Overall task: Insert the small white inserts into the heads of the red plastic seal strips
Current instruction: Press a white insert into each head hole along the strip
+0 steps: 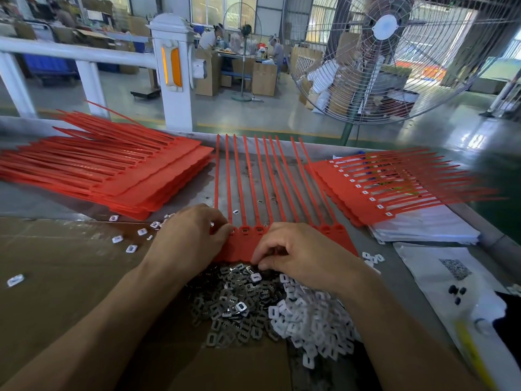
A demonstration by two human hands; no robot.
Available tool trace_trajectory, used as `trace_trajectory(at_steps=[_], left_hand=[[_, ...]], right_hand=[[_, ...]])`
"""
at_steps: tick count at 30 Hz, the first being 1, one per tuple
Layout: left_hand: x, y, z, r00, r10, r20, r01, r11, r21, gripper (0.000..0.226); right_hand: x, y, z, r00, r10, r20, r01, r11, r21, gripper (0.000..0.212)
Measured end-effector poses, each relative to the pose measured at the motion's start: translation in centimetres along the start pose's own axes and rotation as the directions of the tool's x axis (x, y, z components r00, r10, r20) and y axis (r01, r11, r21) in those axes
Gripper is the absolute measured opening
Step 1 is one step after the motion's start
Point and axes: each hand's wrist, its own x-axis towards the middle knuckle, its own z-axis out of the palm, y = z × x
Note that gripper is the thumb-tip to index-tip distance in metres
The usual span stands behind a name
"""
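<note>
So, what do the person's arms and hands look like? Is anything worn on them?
Both forearms are bare as far as the picture shows: no sleeves, no gloves. The left hand and the right hand show no rings, watch or bracelets. Nails are short and plain.
</note>
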Motion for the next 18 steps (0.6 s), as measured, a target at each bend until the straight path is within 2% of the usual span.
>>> trace_trajectory(at_steps=[6,12,18], left_hand=[[0.1,-0.1,0.0,1.000,0.001,0.000,-0.001,1.000,-0.007,0.017],[0.2,-0.2,0.1,1.000,0.003,-0.005,-0.003,1.000,-0.011,0.017],[0.2,-0.2,0.2,1.000,-0.005,-0.006,0.005,1.000,-0.012,0.015]], right_hand=[[0.2,-0.1,0.4,1.000,0.001,-0.016,-0.001,1.000,-0.011,0.009],[0.3,-0.6,0.6,1.000,-0.026,-0.010,0.024,0.992,-0.122,0.006],[0.3,-1.1,1.2,0.996,-0.051,-0.073,0.037,0.984,-0.176,0.008]])
